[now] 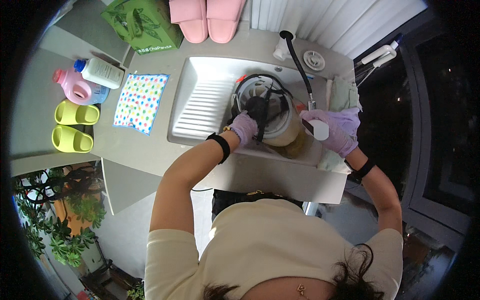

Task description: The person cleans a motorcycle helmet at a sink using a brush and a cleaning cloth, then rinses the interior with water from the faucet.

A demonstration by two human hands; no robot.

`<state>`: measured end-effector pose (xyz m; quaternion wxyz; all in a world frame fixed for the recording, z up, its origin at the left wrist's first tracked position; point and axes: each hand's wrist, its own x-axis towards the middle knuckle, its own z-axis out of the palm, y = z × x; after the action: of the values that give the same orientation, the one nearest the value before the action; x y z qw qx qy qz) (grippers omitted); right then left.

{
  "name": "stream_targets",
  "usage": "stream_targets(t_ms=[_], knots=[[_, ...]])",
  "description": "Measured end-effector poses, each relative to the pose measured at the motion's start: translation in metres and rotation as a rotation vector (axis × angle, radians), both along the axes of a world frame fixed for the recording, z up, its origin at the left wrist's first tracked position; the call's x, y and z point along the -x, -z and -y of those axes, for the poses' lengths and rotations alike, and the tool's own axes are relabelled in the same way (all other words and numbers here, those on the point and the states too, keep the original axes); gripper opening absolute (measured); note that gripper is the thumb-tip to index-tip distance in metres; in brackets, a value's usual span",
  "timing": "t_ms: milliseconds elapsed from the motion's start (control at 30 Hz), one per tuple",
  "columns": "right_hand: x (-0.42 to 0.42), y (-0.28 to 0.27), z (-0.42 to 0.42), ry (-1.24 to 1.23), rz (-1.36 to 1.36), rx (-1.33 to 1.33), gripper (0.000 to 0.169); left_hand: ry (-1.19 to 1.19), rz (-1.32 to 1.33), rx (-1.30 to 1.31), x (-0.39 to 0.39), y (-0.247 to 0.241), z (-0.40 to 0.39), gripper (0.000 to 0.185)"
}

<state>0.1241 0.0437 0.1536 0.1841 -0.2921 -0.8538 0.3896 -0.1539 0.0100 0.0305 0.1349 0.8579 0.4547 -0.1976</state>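
A helmet (287, 131) with a cream shell lies upturned in the white sink (198, 131), its pale inner liner and black straps facing up. My left hand (244, 128), in a thin purple glove, grips the helmet's dark strap or padding at the near left side. My right hand (332, 133), gloved the same way, is shut around a white-backed spray head (321, 129) to the right of the helmet. A black tap hose (298, 65) runs down to it through a chrome connector (311, 104). The fingers hide most of the spray head. Yellowish-brown water appears around the helmet's lower right.
Ribbed washboard (202, 108) forms the sink's left side. Cloths (343, 93) hang over its right edge. On the counter are a dotted cloth (140, 103), detergent bottles (101, 73), green slippers (77, 112), pink slippers (221, 28), a green bag (150, 28) and a drain strainer (314, 60).
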Motion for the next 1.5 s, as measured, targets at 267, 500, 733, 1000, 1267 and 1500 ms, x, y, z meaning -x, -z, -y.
stream_targets(t_ms=[267,500,733,1000,1267,1500], knots=[[0.026,0.004,-0.005,-0.045,-0.192,-0.022,0.036,-0.936,0.868,0.148,-0.04,0.004,-0.035,0.034],[0.04,0.013,-0.007,-0.059,-0.241,-0.099,0.041,-1.232,1.555,0.721,-0.056,0.036,-0.069,0.036],[0.047,0.008,-0.008,-0.061,-0.208,-0.127,0.044,-1.458,1.374,-0.028,-0.068,0.051,-0.076,0.035],[0.04,0.01,-0.004,-0.009,-0.208,-0.084,0.044,-1.426,0.698,-0.294,-0.068,-0.003,-0.068,0.052],[0.053,0.02,-0.004,0.012,-0.264,-0.012,0.037,-1.405,1.547,0.495,-0.051,0.049,-0.07,0.03],[0.065,0.002,0.011,0.045,-0.286,0.015,0.029,-1.412,1.687,1.019,-0.021,0.028,-0.043,0.029]])
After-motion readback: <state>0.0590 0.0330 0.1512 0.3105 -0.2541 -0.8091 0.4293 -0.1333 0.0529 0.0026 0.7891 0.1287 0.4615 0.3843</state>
